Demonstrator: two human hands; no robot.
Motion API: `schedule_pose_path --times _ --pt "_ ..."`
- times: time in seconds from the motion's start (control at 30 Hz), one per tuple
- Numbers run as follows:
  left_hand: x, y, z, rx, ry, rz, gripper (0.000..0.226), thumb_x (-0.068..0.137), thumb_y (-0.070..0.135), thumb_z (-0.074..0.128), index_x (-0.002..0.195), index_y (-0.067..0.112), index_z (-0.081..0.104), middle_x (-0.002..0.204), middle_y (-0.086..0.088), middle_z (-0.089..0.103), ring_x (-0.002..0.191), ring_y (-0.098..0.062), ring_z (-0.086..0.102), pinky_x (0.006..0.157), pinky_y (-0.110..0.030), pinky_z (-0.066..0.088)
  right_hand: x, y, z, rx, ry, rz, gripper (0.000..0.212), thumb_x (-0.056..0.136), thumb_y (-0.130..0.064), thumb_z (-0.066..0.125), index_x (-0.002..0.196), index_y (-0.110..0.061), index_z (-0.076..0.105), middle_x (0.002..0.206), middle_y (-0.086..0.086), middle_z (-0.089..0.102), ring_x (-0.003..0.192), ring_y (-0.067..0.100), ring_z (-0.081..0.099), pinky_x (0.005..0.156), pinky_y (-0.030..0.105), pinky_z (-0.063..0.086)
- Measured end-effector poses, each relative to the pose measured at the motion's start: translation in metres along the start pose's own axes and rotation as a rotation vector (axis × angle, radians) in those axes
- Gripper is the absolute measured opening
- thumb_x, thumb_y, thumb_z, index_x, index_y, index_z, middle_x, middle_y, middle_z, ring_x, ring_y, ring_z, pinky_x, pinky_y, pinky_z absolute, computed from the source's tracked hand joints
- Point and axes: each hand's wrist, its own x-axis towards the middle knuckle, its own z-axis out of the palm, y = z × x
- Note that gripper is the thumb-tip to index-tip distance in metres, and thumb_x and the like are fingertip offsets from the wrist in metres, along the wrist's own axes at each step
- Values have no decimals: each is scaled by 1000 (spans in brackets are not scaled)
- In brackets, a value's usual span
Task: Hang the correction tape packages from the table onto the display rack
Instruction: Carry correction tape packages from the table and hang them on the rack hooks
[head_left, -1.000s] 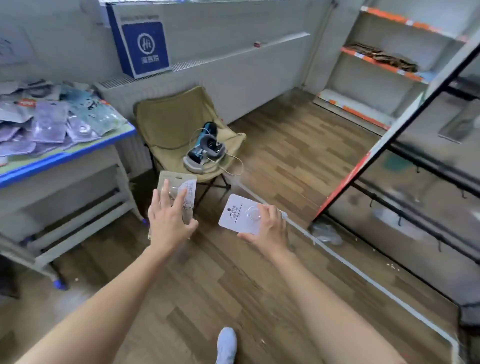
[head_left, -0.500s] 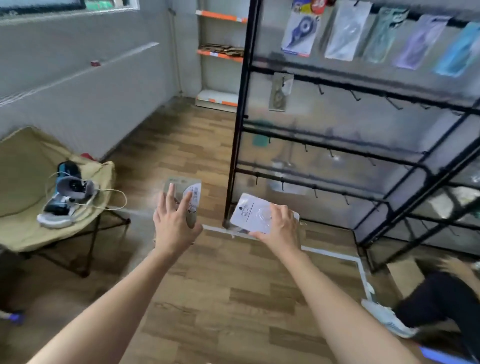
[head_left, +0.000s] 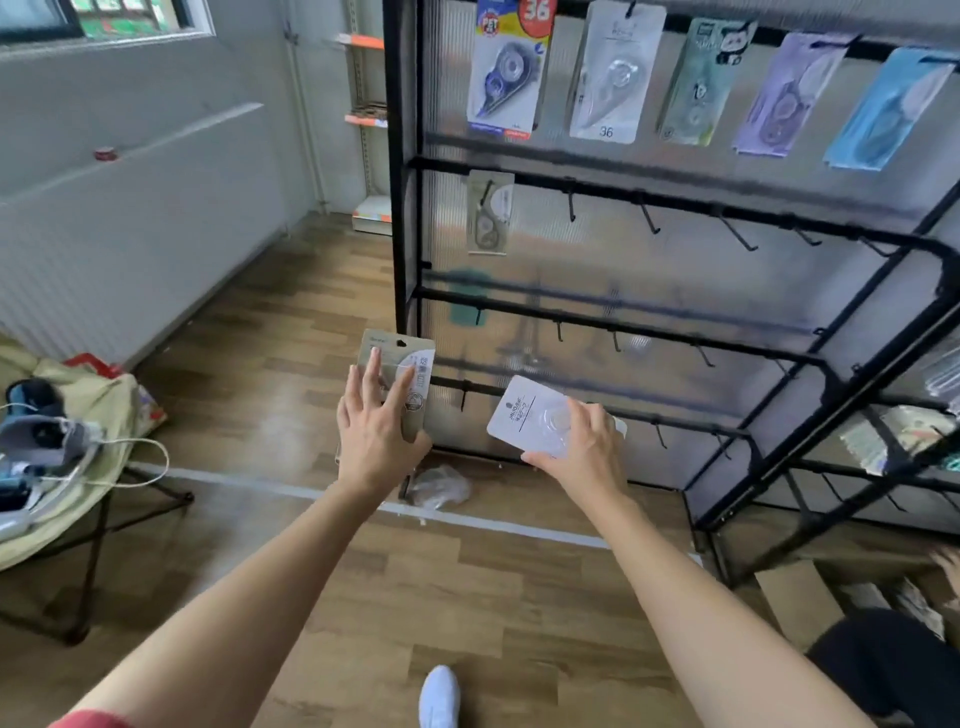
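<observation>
Left hand (head_left: 376, 441): centre frame, fingers grasping a grey-green package (head_left: 402, 371), held upright.
Right hand (head_left: 582, 452): right of centre, fingers grasping a white package (head_left: 522, 415), tilted.
Display rack (head_left: 675, 200): upper right; top-row packages (head_left: 608, 73), five hanging; single package (head_left: 488, 213) on the second rail, left end.
Folding chair (head_left: 78, 457): left edge.

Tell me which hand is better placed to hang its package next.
Probably the right hand: its white package sits before empty hooks, while the left hand holds its olive package at the rack's left post.
</observation>
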Motion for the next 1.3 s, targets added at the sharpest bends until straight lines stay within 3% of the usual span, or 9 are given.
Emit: schedule_pose_path --times 0.3,0.57,0.83,1.03,1.3 --pt "135 23 33 -46 45 85 79 77 26 68 147 26 30 159 -7 -1 145 -32 -4 116 -50 9 125 12 1 -40 111 17 83 63 -48 81 129 -11 46 123 9 47 114 28 43 92 32 28" --pt "206 45 56 -79 59 186 81 75 24 69 147 24 31 159 -9 0 144 -31 -6 115 -50 6 189 26 6 -84 91 36 84 68 -50 78 133 -11 42 126 10 45 117 28 41 95 34 30" --pt "249 53 82 -95 59 218 82 76 21 69 147 30 30 159 -6 0 144 -30 -11 116 -57 6 242 35 16 -80 113 -18 83 68 -52 77 133 -12 42 121 10 47 113 26 42 93 33 34" --pt "274 63 91 -141 112 213 78 75 20 70 144 30 36 159 -5 3 144 -35 -8 114 -54 5 272 40 19 -92 102 -41 88 67 -54 77 136 -13 41 123 9 47 115 25 42 94 32 35" --pt "289 65 104 -154 67 170 80 79 21 69 147 33 29 159 -4 0 144 -32 -11 113 -57 6 289 40 21 -74 80 -60 85 70 -53 75 136 -13 39 126 9 45 116 23 41 96 33 37"
